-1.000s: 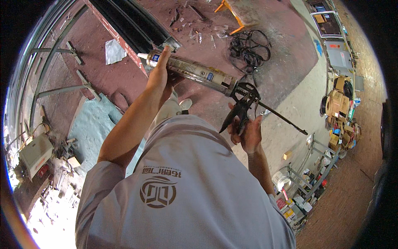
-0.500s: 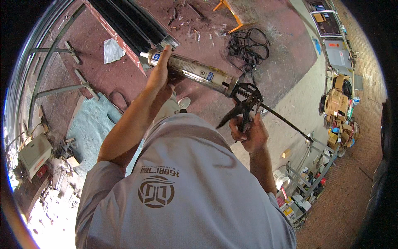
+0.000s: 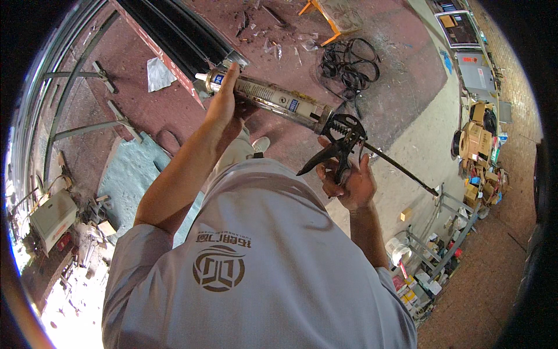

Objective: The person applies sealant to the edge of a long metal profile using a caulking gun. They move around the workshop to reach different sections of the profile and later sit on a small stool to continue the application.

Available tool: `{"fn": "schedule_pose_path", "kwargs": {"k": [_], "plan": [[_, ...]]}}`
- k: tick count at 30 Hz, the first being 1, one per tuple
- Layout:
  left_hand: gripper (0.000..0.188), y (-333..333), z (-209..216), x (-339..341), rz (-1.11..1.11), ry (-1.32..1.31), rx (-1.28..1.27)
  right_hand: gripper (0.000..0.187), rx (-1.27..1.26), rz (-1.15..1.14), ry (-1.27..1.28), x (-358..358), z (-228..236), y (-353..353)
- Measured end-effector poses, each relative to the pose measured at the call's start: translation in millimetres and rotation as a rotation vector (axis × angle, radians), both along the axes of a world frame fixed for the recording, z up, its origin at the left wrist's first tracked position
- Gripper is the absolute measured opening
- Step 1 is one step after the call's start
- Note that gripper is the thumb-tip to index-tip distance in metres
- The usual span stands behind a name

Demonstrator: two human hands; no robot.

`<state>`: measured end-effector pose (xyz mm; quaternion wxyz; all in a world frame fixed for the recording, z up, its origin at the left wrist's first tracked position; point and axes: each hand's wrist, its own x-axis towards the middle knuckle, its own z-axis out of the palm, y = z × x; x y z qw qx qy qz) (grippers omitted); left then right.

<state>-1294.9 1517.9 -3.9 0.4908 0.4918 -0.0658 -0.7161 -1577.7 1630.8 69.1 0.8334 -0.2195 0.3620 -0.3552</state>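
Observation:
A caulking gun (image 3: 347,138) with a pale sealant cartridge (image 3: 264,93) in its barrel lies across both hands, in front of my body. Its white nozzle end points to the upper left. My left hand (image 3: 223,107) is closed around the front of the barrel, thumb on top, with its other fingers mostly hidden underneath. At the black handle and trigger, my right hand (image 3: 356,183) grips loosely, its fingers partly spread around them. The long plunger rod (image 3: 401,170) sticks out of the gun's back toward the lower right.
Long dark metal profiles (image 3: 174,41) extend beyond my left hand. A tangled black cable (image 3: 349,64) lies on the reddish floor, near an orange-legged stand (image 3: 325,20). Metal racks (image 3: 87,129) stand at left. Cardboard boxes (image 3: 476,142) and clutter line the right side.
The fingers of my right hand have loosened and spread a little around the handle and trigger. My left hand stays on the barrel, and the view has shifted slightly.

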Motion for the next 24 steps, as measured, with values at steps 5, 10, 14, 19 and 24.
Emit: {"fn": "schedule_pose_path", "kwargs": {"k": [5,10,14,19,24], "plan": [[0.053,-2,2,1,-0.033,-0.035,0.034,0.097,-0.015,0.018,-0.029,-3,-5,0],[0.054,-4,4,-1,-0.028,0.003,-0.008,0.096,0.023,-0.030,-0.070,-7,-9,2],[0.053,-5,4,-5,-0.010,-0.008,0.019,0.096,-0.023,-0.010,-0.099,-8,-4,-2],[0.053,-5,4,-9,0.008,-0.015,0.046,0.095,0.009,-0.021,-0.143,-6,1,-7],[0.056,-5,3,-10,-0.029,-0.044,-0.024,0.099,-0.077,-0.006,-0.057,-13,-9,-5]]}}
